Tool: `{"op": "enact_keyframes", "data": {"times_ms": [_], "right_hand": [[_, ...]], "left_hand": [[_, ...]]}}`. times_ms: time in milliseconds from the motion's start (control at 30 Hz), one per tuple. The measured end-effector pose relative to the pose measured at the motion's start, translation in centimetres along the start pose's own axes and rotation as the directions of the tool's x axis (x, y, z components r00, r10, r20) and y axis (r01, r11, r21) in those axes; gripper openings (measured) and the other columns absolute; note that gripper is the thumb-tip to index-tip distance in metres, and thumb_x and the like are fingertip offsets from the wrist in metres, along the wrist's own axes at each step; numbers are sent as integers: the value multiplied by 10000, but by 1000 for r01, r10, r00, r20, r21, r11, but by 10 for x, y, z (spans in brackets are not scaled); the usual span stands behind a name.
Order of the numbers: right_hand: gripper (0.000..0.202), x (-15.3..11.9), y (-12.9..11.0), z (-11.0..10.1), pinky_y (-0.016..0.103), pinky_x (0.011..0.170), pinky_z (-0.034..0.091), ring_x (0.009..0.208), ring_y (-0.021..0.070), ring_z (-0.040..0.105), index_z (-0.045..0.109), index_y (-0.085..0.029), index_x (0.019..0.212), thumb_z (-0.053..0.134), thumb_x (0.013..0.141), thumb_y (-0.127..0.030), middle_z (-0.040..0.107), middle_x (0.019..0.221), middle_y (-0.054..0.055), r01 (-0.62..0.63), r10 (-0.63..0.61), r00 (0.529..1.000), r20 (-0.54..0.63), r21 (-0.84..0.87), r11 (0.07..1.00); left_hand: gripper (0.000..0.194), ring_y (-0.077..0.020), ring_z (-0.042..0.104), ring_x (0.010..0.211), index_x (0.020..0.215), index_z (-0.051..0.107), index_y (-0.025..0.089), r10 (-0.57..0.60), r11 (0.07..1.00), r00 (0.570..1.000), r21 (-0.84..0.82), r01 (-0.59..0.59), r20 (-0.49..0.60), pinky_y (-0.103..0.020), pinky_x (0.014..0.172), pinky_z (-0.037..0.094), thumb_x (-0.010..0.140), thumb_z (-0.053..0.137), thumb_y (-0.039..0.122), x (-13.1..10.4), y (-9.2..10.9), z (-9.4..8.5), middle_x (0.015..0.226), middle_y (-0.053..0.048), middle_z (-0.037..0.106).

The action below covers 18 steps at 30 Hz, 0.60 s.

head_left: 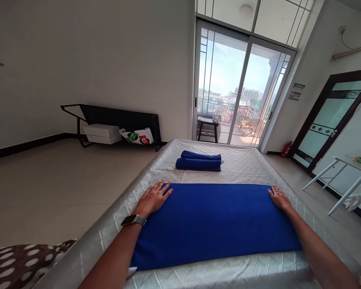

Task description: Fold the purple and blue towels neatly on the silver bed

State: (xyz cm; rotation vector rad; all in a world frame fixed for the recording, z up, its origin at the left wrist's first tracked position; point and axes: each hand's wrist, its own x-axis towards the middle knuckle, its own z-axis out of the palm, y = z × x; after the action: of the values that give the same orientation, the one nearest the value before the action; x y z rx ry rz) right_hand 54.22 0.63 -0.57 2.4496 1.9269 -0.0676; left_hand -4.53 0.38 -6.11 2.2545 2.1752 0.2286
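A blue towel [216,224] lies spread flat across the mattress [210,273], with a small white tag at its near left corner. My left hand [154,196], a watch on its wrist, rests palm down on the towel's far left corner, fingers spread. On the far right corner lies my right hand [279,197], also flat with its fingers stretched out. Beyond the towel sit two rolled or folded blue towels [198,163], side by side and touching.
At the left wall a black rack [117,116] holds a white box [102,133] and a printed bag [136,136]. A brown dotted cloth [24,263] lies at lower left. Beyond the mattress are a stool [208,121] and sliding glass doors [222,80]; a white table [353,162] stands right.
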Motion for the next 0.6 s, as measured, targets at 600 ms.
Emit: {"op": "enact_keyframes", "data": {"times_ms": [600], "right_hand": [[612, -50, -137, -16, 450, 1229, 152, 1521, 252, 206, 359, -130, 1553, 243, 1010, -388, 312, 1621, 103, 274, -274, 957, -99, -10, 962]], "left_hand": [[614, -254, 275, 1508, 1559, 320, 244, -5, 1000, 999, 3, 5, 37, -472, 1223, 211, 1004, 293, 507, -2, 5, -7, 1637, -99, 304]]}}
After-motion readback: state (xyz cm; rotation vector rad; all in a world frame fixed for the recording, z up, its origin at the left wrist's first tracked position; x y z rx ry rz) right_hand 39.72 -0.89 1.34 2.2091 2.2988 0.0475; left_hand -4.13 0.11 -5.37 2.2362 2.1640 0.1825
